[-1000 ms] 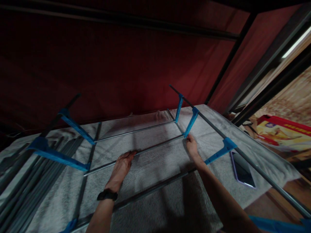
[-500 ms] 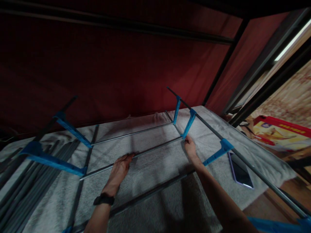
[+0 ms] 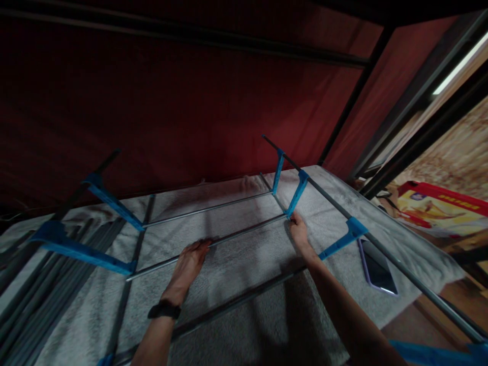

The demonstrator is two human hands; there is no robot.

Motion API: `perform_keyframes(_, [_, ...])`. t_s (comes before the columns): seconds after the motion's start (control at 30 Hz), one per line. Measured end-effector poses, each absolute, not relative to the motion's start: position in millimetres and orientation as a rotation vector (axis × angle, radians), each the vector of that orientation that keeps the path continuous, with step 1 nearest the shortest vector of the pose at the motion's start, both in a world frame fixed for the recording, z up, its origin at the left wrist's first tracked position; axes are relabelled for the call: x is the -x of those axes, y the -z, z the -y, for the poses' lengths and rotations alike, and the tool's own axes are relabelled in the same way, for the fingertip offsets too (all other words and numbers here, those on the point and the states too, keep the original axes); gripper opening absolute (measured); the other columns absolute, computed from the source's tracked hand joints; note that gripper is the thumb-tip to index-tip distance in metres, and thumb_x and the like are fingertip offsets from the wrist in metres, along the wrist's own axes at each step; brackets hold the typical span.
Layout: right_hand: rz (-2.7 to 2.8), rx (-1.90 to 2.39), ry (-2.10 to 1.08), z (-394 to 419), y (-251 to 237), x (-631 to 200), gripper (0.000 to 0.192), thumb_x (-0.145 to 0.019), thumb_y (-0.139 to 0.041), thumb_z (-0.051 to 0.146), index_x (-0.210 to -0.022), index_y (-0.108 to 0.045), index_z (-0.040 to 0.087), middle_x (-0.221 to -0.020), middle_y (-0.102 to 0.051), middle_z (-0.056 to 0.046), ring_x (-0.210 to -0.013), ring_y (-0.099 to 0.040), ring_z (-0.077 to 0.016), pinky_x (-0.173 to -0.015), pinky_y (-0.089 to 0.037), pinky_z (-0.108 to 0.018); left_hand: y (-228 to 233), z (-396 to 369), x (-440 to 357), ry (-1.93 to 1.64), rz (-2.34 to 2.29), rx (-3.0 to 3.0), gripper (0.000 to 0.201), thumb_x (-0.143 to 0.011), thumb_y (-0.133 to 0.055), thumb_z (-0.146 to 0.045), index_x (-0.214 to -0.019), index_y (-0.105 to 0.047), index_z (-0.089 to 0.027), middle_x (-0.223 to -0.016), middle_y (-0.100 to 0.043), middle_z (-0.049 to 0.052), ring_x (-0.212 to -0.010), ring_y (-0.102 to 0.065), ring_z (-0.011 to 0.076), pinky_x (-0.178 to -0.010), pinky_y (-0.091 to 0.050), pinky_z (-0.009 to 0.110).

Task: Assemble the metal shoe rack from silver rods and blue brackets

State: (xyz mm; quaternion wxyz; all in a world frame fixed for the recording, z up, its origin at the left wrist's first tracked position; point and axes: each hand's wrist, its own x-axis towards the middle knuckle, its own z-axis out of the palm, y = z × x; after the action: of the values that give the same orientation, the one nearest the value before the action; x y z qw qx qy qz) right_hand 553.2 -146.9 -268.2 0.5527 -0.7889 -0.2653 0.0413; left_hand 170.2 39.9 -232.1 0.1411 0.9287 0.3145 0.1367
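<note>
Two hands (image 3: 191,258), one wristband (image 3: 163,309), one phone (image 3: 379,267).
Three crossbars (image 3: 247,231), seven blue brackets (image 3: 297,194) (some cut off), one red-and-yellow box (image 3: 444,208).

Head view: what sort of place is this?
Probably a sleeping space, perhaps a curtained bunk, though I can't be certain: a grey plush blanket covers the flat surface, a dark red curtain-like sheet stands behind it, and a straight black frame post rises at the corner.

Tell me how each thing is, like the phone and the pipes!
Left hand: laid over the rod, grip unclear
Right hand: at the foot of a blue bracket, grip unclear
Phone: face up, screen dark
Pipes: lying bunched side by side
Blanket: spread out, wrinkled
Wristband: worn on the left wrist
</note>
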Motion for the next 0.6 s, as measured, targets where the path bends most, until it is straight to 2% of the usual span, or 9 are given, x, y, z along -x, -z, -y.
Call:
perform_keyframes(0.37, [0.582, 1.840, -0.130, 147.3, 261.8, -549.4, 0.058, -0.070, -0.047, 0.027, -0.124, -0.068, 0.019, -0.118, -0.072, -0.009, -0.109, -0.063, -0.0267, -0.106, -0.045, -0.045, 231.4, -42.9, -177.6, -0.427, -0.924, -2.645, 0.042, -0.097, -0.042, -0.030, -0.125, -0.072, -0.022, -0.123, -0.073, 0.007, -0.112, -0.068, 0.0257, -0.103, -0.052, 0.040])
perform_keyframes(0.6, [0.607, 1.866, -0.120, 147.4, 260.4, -548.8, 0.056, -0.071, -0.046, 0.027, -0.121, -0.068, 0.019, -0.111, -0.073, -0.007, -0.102, -0.063, -0.0250, -0.102, -0.047, -0.041, 237.2, -44.9, -177.5, -0.434, -0.911, -2.665, 0.041, -0.097, -0.042, -0.026, -0.125, -0.072, -0.022, -0.124, -0.073, 0.007, -0.112, -0.068, 0.0247, -0.103, -0.051, 0.038])
